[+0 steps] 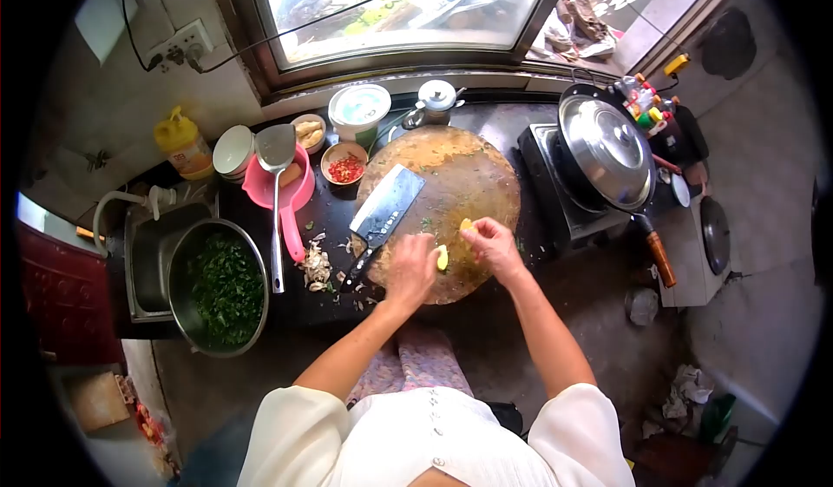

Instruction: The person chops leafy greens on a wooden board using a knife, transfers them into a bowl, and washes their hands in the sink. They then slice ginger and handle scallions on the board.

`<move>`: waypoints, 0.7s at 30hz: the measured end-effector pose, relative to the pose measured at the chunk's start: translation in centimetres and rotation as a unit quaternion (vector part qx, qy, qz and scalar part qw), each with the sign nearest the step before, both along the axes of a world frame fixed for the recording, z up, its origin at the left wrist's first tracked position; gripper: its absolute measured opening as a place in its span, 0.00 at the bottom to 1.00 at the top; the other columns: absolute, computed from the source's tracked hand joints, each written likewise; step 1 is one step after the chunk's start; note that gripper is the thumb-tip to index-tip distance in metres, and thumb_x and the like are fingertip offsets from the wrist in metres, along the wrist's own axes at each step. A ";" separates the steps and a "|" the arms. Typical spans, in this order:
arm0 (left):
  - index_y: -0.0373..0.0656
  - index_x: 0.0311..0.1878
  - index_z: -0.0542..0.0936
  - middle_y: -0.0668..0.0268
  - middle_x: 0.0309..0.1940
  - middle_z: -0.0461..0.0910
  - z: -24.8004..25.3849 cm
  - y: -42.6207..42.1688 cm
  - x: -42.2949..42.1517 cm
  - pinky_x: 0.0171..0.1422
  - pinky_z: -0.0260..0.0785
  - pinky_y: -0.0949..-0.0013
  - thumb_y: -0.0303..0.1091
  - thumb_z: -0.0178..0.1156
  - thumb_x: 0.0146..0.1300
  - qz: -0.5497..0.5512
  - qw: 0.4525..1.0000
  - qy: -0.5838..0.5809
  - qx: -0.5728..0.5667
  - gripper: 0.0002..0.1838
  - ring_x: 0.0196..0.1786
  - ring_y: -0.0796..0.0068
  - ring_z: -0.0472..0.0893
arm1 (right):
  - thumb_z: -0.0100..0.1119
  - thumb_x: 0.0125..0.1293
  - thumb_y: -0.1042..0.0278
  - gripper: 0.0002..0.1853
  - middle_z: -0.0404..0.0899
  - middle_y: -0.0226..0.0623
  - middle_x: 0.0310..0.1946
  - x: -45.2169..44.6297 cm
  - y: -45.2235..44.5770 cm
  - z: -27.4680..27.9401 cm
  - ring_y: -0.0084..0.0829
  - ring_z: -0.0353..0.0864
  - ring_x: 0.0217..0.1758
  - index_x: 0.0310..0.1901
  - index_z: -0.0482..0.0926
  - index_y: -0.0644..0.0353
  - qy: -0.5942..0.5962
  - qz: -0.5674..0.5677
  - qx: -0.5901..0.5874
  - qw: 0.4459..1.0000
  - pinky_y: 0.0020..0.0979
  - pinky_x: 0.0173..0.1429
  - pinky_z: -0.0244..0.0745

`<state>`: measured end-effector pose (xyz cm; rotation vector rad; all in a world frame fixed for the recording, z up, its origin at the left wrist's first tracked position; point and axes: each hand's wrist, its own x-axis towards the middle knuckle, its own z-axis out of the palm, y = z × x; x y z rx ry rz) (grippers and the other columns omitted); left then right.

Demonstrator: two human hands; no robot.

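A round wooden chopping board [482,170] lies below both hands. My right hand [495,246] pinches a small yellow piece of ginger [467,225] between thumb and fingers. My left hand [412,270] is over the board's near left part with its fingers curled in; what they hold, if anything, is hidden. Close to its thumb side is a pale yellow-green piece [442,257], and I cannot tell whether the hand touches it. A cleaver [388,207] rests flat on the board's left side, its dark handle sticking out past the edge beside my left hand.
Garlic skins [316,263] lie left of the board. Nearby are a pink pot [291,189] with a metal spatula [277,200] across it, and a bowl of chopped red chillies [345,164]. A steel basin [180,313] holds greens. On the right, a lidded wok [605,148] stands on a stove.
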<state>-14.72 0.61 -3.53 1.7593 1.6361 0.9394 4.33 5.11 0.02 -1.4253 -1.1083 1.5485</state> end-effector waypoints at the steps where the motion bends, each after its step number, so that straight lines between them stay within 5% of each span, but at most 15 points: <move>1: 0.45 0.54 0.74 0.60 0.49 0.77 -1.2 0.5 1.2 0.54 0.70 0.55 0.47 0.58 0.68 -0.023 0.973 -0.224 -0.059 0.19 0.49 0.55 0.78 | 0.71 0.62 0.60 0.12 0.76 0.22 0.27 -0.8 -0.8 0.6 0.14 0.72 0.25 0.36 0.79 0.58 0.002 -0.004 -0.020 1.000 0.20 0.28 0.68; 2: 0.45 0.54 0.74 0.60 0.50 0.78 -0.8 0.9 1.5 0.53 0.72 0.55 0.49 0.55 0.70 -0.002 0.917 -0.359 -0.174 0.19 0.48 0.55 0.79 | 0.71 0.61 0.59 0.13 0.76 0.22 0.26 -1.8 -1.3 0.7 0.16 0.74 0.27 0.36 0.80 0.59 -0.039 -0.004 0.001 0.999 0.21 0.30 0.70; 4: 0.46 0.54 0.75 0.60 0.50 0.79 0.4 1.2 2.1 0.51 0.74 0.55 0.54 0.48 0.73 0.042 0.712 -0.581 -0.392 0.22 0.47 0.56 0.80 | 0.71 0.59 0.58 0.16 0.79 0.31 0.27 -3.4 -2.6 0.4 0.27 0.80 0.32 0.35 0.81 0.63 -0.113 0.016 0.041 0.993 0.29 0.38 0.76; 5: 0.47 0.55 0.76 0.60 0.51 0.78 0.9 1.2 1.9 0.54 0.74 0.54 0.58 0.42 0.74 0.019 0.655 -0.624 -0.425 0.25 0.50 0.58 0.80 | 0.68 0.60 0.60 0.14 0.81 0.41 0.30 -4.1 -3.2 0.5 0.38 0.82 0.35 0.36 0.81 0.65 -0.254 0.049 0.244 0.935 0.34 0.42 0.77; 7: 0.45 0.53 0.75 0.58 0.49 0.79 0.5 1.0 1.3 0.53 0.74 0.56 0.55 0.44 0.74 -0.017 0.571 -0.704 -0.422 0.23 0.49 0.57 0.80 | 0.64 0.62 0.64 0.12 0.81 0.48 0.32 -4.7 -3.2 0.8 0.46 0.82 0.39 0.36 0.82 0.66 -0.277 0.098 0.247 0.923 0.37 0.46 0.76; 9: 0.44 0.49 0.77 0.58 0.45 0.80 -0.9 1.3 1.0 0.52 0.75 0.55 0.51 0.46 0.73 0.072 0.539 -0.729 -0.415 0.20 0.47 0.58 0.80 | 0.62 0.65 0.67 0.09 0.81 0.39 0.31 -4.3 -2.9 1.4 0.32 0.80 0.34 0.38 0.83 0.65 -0.275 0.019 0.301 0.913 0.31 0.40 0.75; 10: 0.43 0.43 0.78 0.58 0.38 0.81 -2.1 1.6 -0.1 0.51 0.77 0.56 0.46 0.47 0.73 0.071 0.578 -0.701 -0.411 0.17 0.44 0.58 0.81 | 0.62 0.67 0.68 0.08 0.81 0.34 0.30 -3.9 -2.4 1.7 0.25 0.79 0.31 0.39 0.83 0.65 -0.271 -0.020 0.329 0.904 0.28 0.37 0.75; 13: 0.42 0.38 0.78 0.57 0.36 0.80 -2.6 2.7 -0.5 0.50 0.77 0.56 0.44 0.49 0.72 0.094 0.555 -0.701 -0.438 0.16 0.43 0.57 0.81 | 0.60 0.69 0.68 0.08 0.80 0.33 0.26 -2.2 -0.9 3.6 0.16 0.74 0.20 0.39 0.82 0.64 -0.124 0.038 0.105 0.986 0.21 0.25 0.70; 15: 0.41 0.36 0.78 0.57 0.36 0.80 -1.3 3.2 0.6 0.50 0.77 0.58 0.44 0.50 0.72 0.114 0.542 -0.713 -0.430 0.17 0.43 0.57 0.81 | 0.60 0.70 0.68 0.08 0.79 0.33 0.23 -2.2 -0.3 2.8 0.16 0.76 0.23 0.38 0.83 0.64 -0.035 0.092 0.095 0.991 0.20 0.26 0.70; 17: 0.42 0.35 0.78 0.58 0.35 0.80 -1.1 3.3 1.6 0.48 0.77 0.59 0.45 0.50 0.72 0.147 0.541 -0.724 -0.402 0.17 0.41 0.58 0.81 | 0.61 0.67 0.70 0.07 0.80 0.32 0.24 -1.2 1.0 0.2 0.18 0.77 0.23 0.41 0.82 0.64 -0.137 0.094 0.204 0.965 0.22 0.29 0.72; 19: 0.43 0.35 0.75 0.61 0.34 0.80 -3.4 3.4 0.8 0.41 0.74 0.65 0.49 0.53 0.72 0.119 0.610 -0.705 -0.343 0.18 0.36 0.63 0.81 | 0.61 0.65 0.71 0.07 0.80 0.33 0.24 0.7 2.4 -2.1 0.20 0.77 0.22 0.42 0.82 0.64 -0.226 0.076 0.257 0.936 0.24 0.29 0.73; 21: 0.40 0.39 0.76 0.60 0.29 0.78 -1.5 3.5 0.6 0.39 0.73 0.65 0.49 0.52 0.74 0.096 0.772 -0.554 -0.297 0.19 0.35 0.66 0.81 | 0.61 0.61 0.74 0.12 0.80 0.39 0.35 2.4 3.1 -3.5 0.34 0.82 0.35 0.47 0.80 0.61 -0.307 0.117 0.257 0.909 0.32 0.41 0.77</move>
